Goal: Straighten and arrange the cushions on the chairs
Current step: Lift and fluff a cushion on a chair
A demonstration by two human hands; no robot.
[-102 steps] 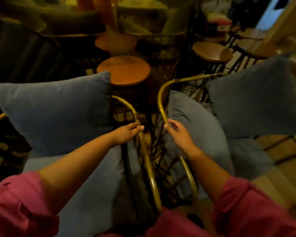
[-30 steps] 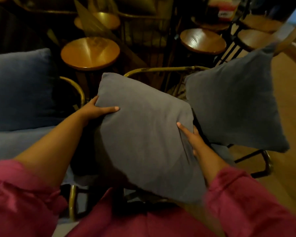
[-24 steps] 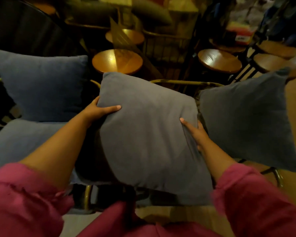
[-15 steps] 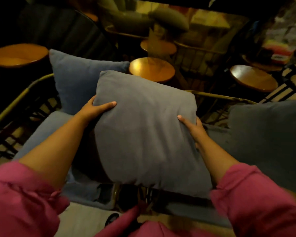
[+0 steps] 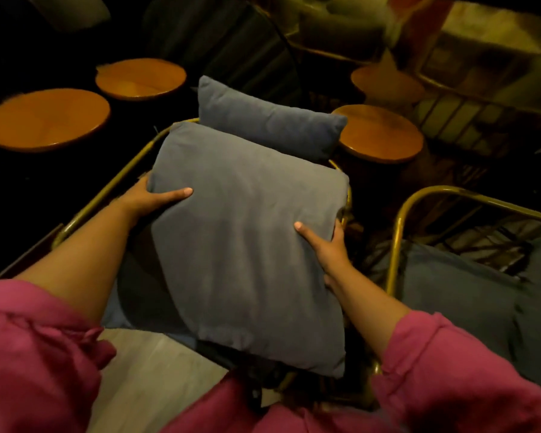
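Note:
I hold a square grey-blue cushion point(image 5: 247, 239) in front of me, above the left chair. My left hand point(image 5: 152, 198) grips its left edge, thumb across the front. My right hand point(image 5: 325, 245) grips its right edge. Behind it a second blue cushion point(image 5: 266, 120) leans upright against the back of the left chair, whose brass frame point(image 5: 107, 192) curves along the left. The cushion hides most of that chair's seat pad point(image 5: 138, 295). To the right stands another brass-framed chair point(image 5: 400, 220) with a dark blue seat pad point(image 5: 456, 295).
Round wooden side tables stand around the chairs: two at the left point(image 5: 47, 118) point(image 5: 141, 77), one just behind the chairs point(image 5: 378, 132), another farther back point(image 5: 384, 81). Dark seating and wire chair backs point(image 5: 450, 120) fill the background. Pale floor point(image 5: 150, 370) shows below.
I lifted the cushion out of the right chair and carried it leftward; it now sits over the left chair, in front of the upright blue cushion. The view has swung left.

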